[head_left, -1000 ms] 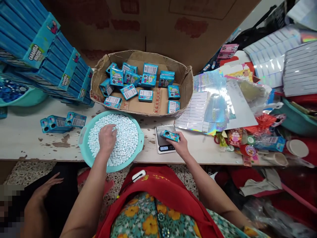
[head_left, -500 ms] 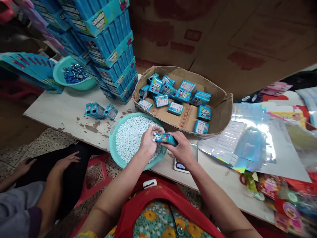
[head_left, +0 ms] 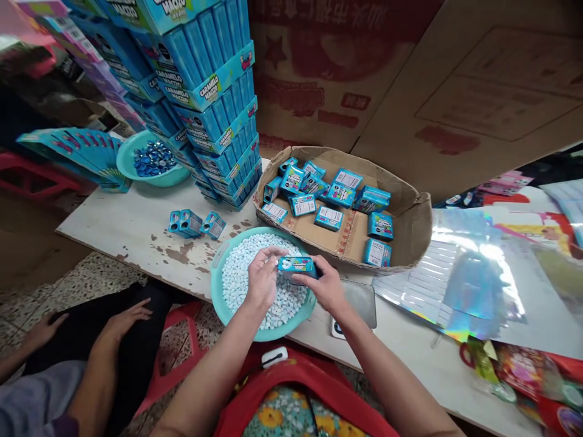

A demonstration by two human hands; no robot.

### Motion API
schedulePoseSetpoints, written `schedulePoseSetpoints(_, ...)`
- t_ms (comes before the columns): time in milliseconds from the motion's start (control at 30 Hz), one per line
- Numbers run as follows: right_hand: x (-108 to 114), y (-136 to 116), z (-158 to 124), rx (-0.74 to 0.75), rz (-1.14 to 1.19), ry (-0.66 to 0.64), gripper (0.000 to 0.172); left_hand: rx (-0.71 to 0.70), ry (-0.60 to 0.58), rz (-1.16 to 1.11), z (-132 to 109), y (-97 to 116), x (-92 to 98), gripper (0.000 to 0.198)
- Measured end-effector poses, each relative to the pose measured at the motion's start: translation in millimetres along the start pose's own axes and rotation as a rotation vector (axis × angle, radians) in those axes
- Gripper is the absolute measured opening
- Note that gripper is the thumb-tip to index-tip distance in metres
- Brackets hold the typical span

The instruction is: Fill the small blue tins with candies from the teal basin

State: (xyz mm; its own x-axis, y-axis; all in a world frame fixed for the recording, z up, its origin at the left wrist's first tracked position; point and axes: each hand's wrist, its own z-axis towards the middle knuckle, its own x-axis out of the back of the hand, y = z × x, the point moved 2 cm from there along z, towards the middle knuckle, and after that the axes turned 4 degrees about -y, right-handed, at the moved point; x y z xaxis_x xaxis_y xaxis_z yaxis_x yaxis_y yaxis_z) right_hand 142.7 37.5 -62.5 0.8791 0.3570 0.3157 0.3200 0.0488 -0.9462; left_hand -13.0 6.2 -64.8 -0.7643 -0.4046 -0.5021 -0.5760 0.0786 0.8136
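My right hand (head_left: 328, 285) grips a small blue candy box (head_left: 301, 265), its printed side up and its end pointing left. White pieces show at that end. My left hand (head_left: 263, 282) is cupped against the opening, fingers curled around small white candies that are mostly hidden. Both hands are over a turquoise basin (head_left: 217, 303) filled with small white candies (head_left: 237, 270). Just right of the basin, a digital scale (head_left: 362, 300) lies partly under my right forearm.
Behind the basin, a cut-down cardboard box (head_left: 410, 243) holds several blue boxes. A tall stack of blue display cartons (head_left: 214, 91) stands left of it. Small blue boxes (head_left: 191, 223) and a bowl of blue wrapped sweets (head_left: 155, 176) are farther left. Another person's hand (head_left: 121, 318) rests at left.
The view has shifted, so the tabletop sits lower in the picture. My left hand has closed in on the box's end; fewer loose candies show in its fingers. The right hand keeps the box.
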Motion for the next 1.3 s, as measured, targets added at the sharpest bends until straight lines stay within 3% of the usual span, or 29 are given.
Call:
schedulePoseSetpoints(133,1,4,2,-0.010,0.129,0.035,0.038,-0.018,-0.016,0.448,14,17,23.4,0.034)
schedulePoseSetpoints(233,-5,-3,9,0.035,0.130,0.069,0.042,-0.146,-0.208,0.769,16,40,21.4,0.059)
schedulePoseSetpoints(300,-12,-14,22,0.084,0.147,-0.013,0.041,-0.177,-0.355,0.876,13,58,13.5,0.055)
schedulePoseSetpoints(333,-15,-19,32,0.111,0.176,-0.076,0.042,-0.172,-0.371,0.921,11,67,11.8,0.048)
schedulePoseSetpoints(400,-16,-27,61,0.147,0.245,-0.122,0.046,-0.155,-0.236,1.000,9,89,19.7,0.040)
schedulePoseSetpoints(467,-9,-23,102,0.128,0.231,-0.028,0.048,-0.153,0.068,1.100,7,110,47.0,0.045)
schedulePoseSetpoints(533,-5,-8,149,0.036,0.038,0.041,0.046,-0.120,0.409,1.260,8,126,90.4,0.049)
schedulePoseSetpoints(600,-10,15,192,-0.088,-0.182,-0.027,0.044,-0.023,0.669,1.424,17,128,140.5,0.050)
schedulePoseSetpoints(667,-24,37,225,-0.153,-0.281,-0.080,0.042,0.078,0.779,1.479,36,117,186.3,0.049)
schedulePoseSetpoints(733,-43,54,246,-0.214,-0.350,-0.113,0.043,0.099,0.814,1.409,60,98,219.8,0.047)
schedulePoseSetpoints(833,-71,69,259,-0.313,-0.459,-0.123,0.051,0.067,0.841,1.276,87,71,242.5,0.050)
schedulePoseSetpoints(900,-81,74,261,-0.366,-0.509,-0.117,0.063,-0.004,0.839,1.254,90,63,240.2,0.060)
schedulePoseSetpoints(1000,-80,76,259,-0.424,-0.521,-0.127,0.073,-0.305,0.836,1.274,68,58,214.2,0.063)
schedulePoseSetpoints(1067,-71,72,256,-0.421,-0.490,-0.127,0.069,-0.467,0.652,1.293,46,48,186.9,0.050)
schedulePoseSetpoints(1167,-45,53,241,-0.323,-0.426,-0.074,0.057,-0.493,0.198,1.423,22,16,146.8,0.043)
schedulePoseSetpoints(1200,-33,43,232,-0.279,-0.412,-0.045,0.054,-0.489,0.120,1.490,17,4,137.0,0.046)
schedulePoseSetpoints(1300,10,5,190,-0.046,-0.354,0.049,0.050,-0.466,0.141,1.621,18,-22,118.9,0.057)
